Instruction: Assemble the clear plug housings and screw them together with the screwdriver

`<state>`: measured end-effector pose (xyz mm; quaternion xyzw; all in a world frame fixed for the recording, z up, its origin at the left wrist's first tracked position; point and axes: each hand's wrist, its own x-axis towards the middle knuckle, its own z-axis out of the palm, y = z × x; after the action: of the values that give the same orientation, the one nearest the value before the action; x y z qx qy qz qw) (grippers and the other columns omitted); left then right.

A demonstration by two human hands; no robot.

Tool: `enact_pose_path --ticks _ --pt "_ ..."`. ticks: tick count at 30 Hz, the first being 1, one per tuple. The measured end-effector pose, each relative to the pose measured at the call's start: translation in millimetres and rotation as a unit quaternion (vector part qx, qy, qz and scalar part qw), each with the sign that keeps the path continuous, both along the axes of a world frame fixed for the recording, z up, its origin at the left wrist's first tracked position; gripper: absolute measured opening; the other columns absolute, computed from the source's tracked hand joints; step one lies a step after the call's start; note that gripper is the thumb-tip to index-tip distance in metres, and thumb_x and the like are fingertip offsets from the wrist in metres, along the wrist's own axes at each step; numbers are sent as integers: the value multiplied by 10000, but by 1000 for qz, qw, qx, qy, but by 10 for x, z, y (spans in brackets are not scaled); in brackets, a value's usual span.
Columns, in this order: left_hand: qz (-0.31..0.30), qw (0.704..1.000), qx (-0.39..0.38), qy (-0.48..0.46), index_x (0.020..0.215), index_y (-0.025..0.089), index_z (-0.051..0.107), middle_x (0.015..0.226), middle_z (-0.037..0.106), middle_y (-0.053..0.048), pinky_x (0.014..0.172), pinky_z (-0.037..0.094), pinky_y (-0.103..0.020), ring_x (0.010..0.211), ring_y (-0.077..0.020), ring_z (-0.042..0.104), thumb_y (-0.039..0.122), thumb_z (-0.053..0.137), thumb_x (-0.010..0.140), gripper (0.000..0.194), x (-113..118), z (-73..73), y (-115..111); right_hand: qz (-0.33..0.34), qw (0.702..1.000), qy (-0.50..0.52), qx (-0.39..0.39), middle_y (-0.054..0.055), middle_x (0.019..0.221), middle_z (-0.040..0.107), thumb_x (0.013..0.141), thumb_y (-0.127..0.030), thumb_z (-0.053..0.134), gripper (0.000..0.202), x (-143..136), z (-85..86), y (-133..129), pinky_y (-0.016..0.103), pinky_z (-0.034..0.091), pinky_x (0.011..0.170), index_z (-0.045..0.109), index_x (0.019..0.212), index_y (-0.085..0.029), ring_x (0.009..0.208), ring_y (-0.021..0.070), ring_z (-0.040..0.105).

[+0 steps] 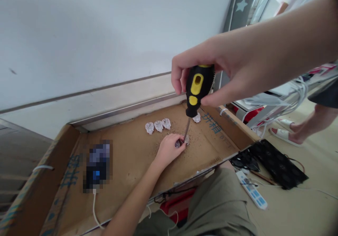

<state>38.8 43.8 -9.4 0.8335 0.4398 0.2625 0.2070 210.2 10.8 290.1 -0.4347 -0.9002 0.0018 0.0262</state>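
My right hand [206, 70] is wrapped around the black and yellow handle of a screwdriver [195, 88], held nearly upright. Its metal shaft slants down to a small plug part [187, 140] on the cardboard. My left hand [171, 148] pinches that part from the left, its fingers hiding much of it, so its exact form is unclear. Behind my left hand, three white plug parts with metal prongs [158, 125] stand in a row. One more white plug part [196, 117] lies beyond the screwdriver shaft. Small dark specks are scattered around the work spot.
A cardboard tray [126, 165] with raised sides covers the work surface against a white wall. A blurred-out device with a white cable [95, 208] lies at left. On the floor at right are a power strip [252, 190] and a black panel [280, 164]. Another person's legs [303, 123] stand nearby.
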Motion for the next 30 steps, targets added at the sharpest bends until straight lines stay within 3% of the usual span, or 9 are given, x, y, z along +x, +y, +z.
enact_pose_path --ticks 4,9,12,14,16,19,23,27,30 --pt "1 1000 1 -2 794 220 605 914 705 -13 818 446 -333 859 -186 625 242 588 782 30 3 2 -4 -15 996 -23 88 -88 647 530 821 -481 555 225 -36 -40 40 210 288 501 530 832 -258 520 51 394" --pt "1 1000 3 -2 783 217 609 904 706 -14 815 451 -332 852 -186 628 251 585 782 41 4 -6 4 66 992 -4 104 -66 797 556 745 -327 561 230 38 -122 146 210 219 480 558 975 -306 486 31 400" --pt "1 1000 6 -2 765 216 608 898 707 -11 816 450 -331 851 -186 630 251 588 778 42 5 -5 11 91 989 -21 117 -48 940 543 701 -411 621 334 87 -113 199 204 214 487 549 1013 -315 523 31 397" --pt "1 1000 5 -1 767 217 611 900 707 -10 824 447 -334 857 -186 631 251 590 776 40 3 -2 12 71 990 -38 120 -44 878 544 747 -471 585 249 85 -90 200 211 245 513 584 935 -309 567 56 409" --pt "0 1000 3 1 771 217 613 903 707 -12 829 445 -336 864 -187 631 251 589 776 42 0 3 11 41 993 -49 101 -48 862 549 779 -383 582 187 62 -59 159 224 282 549 580 958 -328 621 80 435" --pt "-2 1000 4 0 769 216 610 902 705 -16 833 444 -340 869 -191 628 250 586 778 42 -1 6 8 10 996 -56 76 -62 964 558 723 -165 632 454 21 -11 56 232 317 597 501 1110 -365 698 90 477" --pt "-2 1000 4 -3 768 219 599 900 704 -9 818 443 -335 860 -187 626 244 591 777 27 2 6 4 1 997 -53 51 -78 983 551 787 -397 620 245 -14 24 -31 232 305 570 562 1020 -346 677 67 460" --pt "-5 1000 4 -2 781 217 592 915 703 -7 821 435 -333 875 -185 623 245 587 785 29 -2 0 3 -19 996 -62 61 -102 974 538 797 -237 590 391 -15 16 -30 231 294 548 472 1131 -404 603 45 415" --pt "-4 1000 7 1 797 217 591 925 701 -8 825 428 -336 885 -186 622 251 584 791 36 -7 -4 2 7 990 -103 92 -47 854 547 826 -413 568 250 -12 9 -7 239 300 589 519 1044 -303 647 80 435"
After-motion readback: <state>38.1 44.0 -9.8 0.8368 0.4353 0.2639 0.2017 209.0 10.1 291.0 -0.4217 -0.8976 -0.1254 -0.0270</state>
